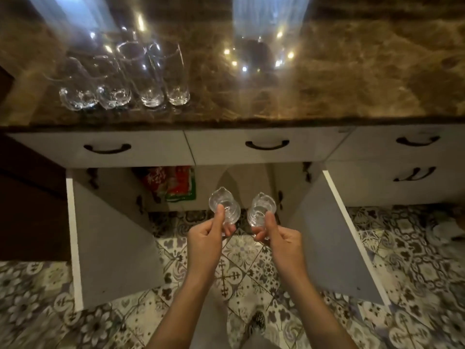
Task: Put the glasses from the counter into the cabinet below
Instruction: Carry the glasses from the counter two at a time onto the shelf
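Clear glass (224,209) gripped in left hand (205,235), another glass (261,210) in right hand (281,238), before open cabinet (241,182) holding red packet (173,183).

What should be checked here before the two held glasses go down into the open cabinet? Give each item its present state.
1. Left hand grips its glass: ok, thumb and fingers pinch it.
2. Right hand grips its glass: ok, same pinch.
3. Both cabinet doors swung open: ok.
4. Free shelf space inside: cannot tell; a red packet sits at the back left, the rest is dim.
5. The two held glasses kept apart: ok, a gap shows between them.
6. Glasses left on the counter: not ok, four glasses stand near its front edge.
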Demonstrator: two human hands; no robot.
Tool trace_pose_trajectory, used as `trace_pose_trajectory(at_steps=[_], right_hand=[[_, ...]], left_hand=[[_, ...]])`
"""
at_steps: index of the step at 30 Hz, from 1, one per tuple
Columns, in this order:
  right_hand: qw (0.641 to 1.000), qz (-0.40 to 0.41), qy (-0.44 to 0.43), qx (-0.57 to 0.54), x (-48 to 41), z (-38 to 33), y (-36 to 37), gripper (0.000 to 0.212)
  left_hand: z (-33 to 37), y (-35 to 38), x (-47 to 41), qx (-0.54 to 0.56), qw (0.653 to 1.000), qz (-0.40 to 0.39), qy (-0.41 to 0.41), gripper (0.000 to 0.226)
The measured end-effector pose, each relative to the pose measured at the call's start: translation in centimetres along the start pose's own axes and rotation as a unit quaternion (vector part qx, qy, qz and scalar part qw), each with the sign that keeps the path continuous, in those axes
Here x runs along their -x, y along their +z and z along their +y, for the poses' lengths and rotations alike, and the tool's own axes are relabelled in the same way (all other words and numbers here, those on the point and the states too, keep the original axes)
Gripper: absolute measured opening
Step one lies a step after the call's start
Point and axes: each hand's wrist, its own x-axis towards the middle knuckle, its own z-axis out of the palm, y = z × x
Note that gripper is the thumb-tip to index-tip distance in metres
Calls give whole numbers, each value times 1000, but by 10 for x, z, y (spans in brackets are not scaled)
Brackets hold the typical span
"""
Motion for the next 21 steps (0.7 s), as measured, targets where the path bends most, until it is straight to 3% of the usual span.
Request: trace_pose_trajectory(at_steps=[8,14,21], right_hand=[[995,9,98,31,1,60,32,65],[988,48,144,8,-49,109,74,60],[985,85,143,35,-142,223,106,66]], left_hand=[[-65,-21,-27,-73,994,-21,-84,68],[-128,-39,-84,-132,986,-46,-90,71],[-234,-22,-171,-163,984,-21,-62,69]])
